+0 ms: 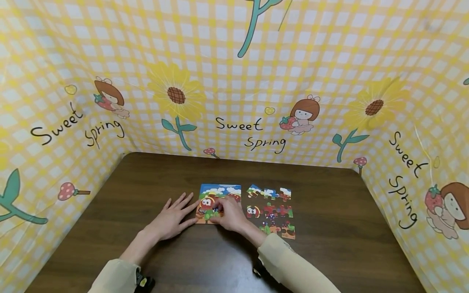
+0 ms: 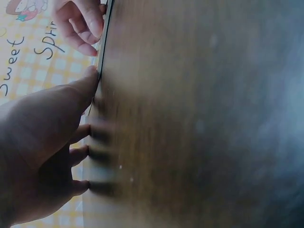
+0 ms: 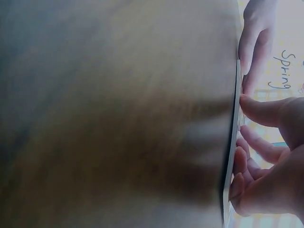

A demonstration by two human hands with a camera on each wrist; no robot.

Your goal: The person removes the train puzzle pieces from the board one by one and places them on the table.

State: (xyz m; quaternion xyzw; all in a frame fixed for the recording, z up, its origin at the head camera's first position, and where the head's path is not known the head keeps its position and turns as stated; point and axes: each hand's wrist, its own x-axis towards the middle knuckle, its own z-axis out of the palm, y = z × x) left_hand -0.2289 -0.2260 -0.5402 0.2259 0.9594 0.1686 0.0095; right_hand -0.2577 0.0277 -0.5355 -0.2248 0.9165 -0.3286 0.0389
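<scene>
A puzzle board [image 1: 220, 188] with a bright cartoon picture lies flat on the brown table. My left hand [image 1: 175, 219] rests palm down at its left side, fingers spread, with the index finger and thumb against the left edge. Over the board's lower middle is my right hand [image 1: 231, 214], its thumb and index finger bent round a puzzle piece [image 1: 216, 210] at the board's surface. That hand covers part of the picture. In the right wrist view the right thumb [image 3: 259, 110] and curled fingers touch the top of the board [image 3: 231, 156], seen edge-on.
Several loose puzzle pieces [image 1: 283, 211] lie in rough rows on the table [image 1: 329, 228], right of the board. A yellow checked cloth [image 1: 234, 93] printed with flowers hangs round the back and both sides of the table.
</scene>
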